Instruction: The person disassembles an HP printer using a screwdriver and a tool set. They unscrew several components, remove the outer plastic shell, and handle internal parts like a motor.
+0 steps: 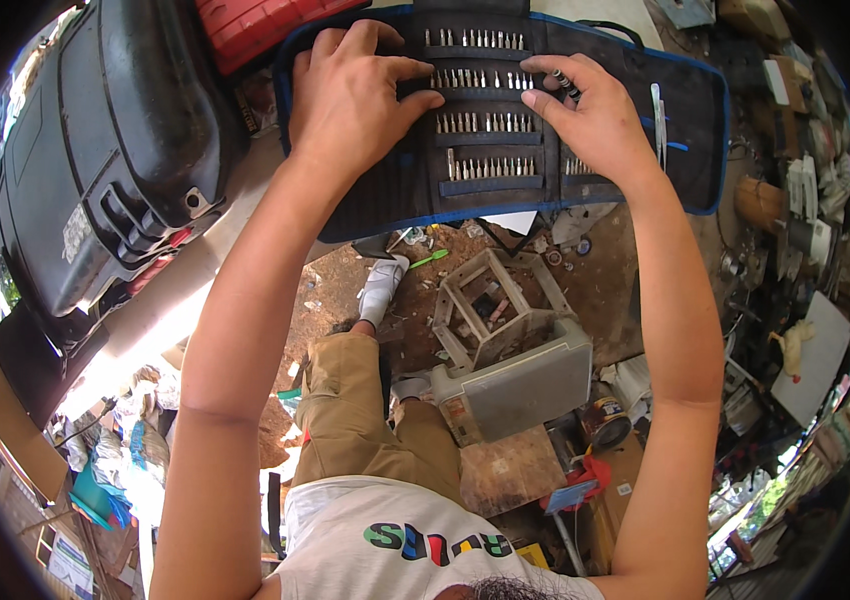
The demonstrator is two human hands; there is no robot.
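Note:
A dark fabric tool roll (345, 205) with blue edging lies spread out at the top. Several rows of small silver screwdriver bits (490, 168) stand in its elastic strips. My left hand (350, 95) rests over the left part of the roll, thumb and index finger apart beside the second row of bits. At that row's other end is my right hand (590, 115), its thumb and index finger close to the last bits. A small dark cylinder with shiny bands (567, 84) sits within the right hand's curled fingers; its full shape is hidden. Silver tweezers (658, 115) are in the roll's right panel.
A large black hard case (95, 150) stands at the left, with a red case (255, 30) behind it. Below are a wooden stool frame (485, 310), a grey plastic-sided box (530, 385) and a tin can (605, 420). Clutter lines the right side.

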